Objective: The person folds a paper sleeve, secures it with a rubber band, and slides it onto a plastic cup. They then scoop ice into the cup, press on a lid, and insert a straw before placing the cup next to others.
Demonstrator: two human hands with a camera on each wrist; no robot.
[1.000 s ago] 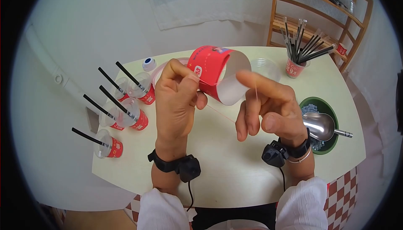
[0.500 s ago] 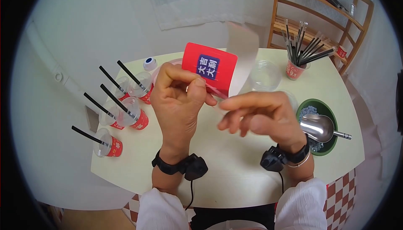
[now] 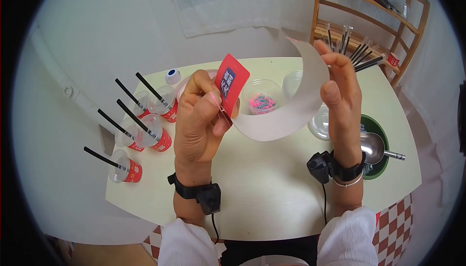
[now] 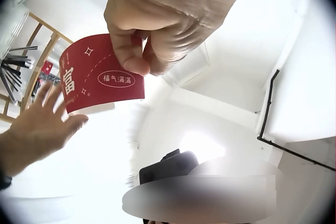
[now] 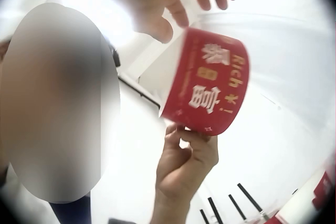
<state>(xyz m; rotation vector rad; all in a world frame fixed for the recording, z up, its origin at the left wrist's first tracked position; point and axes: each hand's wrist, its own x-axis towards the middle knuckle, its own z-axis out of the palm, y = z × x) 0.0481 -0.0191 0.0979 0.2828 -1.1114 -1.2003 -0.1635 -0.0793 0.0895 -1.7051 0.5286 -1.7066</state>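
Observation:
A curved paper sleeve, red outside and white inside (image 3: 286, 122), hangs open between the hands. The left hand (image 3: 196, 127) pinches its red end between thumb and fingers; a thin pink strand lies by the thumb. In the left wrist view, thumb and fingers of the left hand (image 4: 157, 19) hold the edge of the sleeve (image 4: 100, 74). The right hand (image 3: 343, 105) is raised beside the white far end, fingers spread and fairly straight; contact there is unclear. White characters show on the sleeve (image 5: 210, 82) in the right wrist view. Behind it sits a clear tub holding pink and blue bands (image 3: 262, 103).
Several lidded red cups with black straws (image 3: 161, 139) stand on the left. A green bowl (image 3: 383, 169) with a metal scoop (image 3: 372, 148) is on the right. Wrapped straws (image 3: 366, 57) stand behind the right hand, near a wooden shelf (image 3: 359, 33). Clear containers (image 3: 292, 84) lie mid-table.
The sleeve has gone from a rolled loop to a wide open curve, uncovering the tub of bands. My right hand has moved right and up, its fingers straightening. My left hand keeps its pinch.

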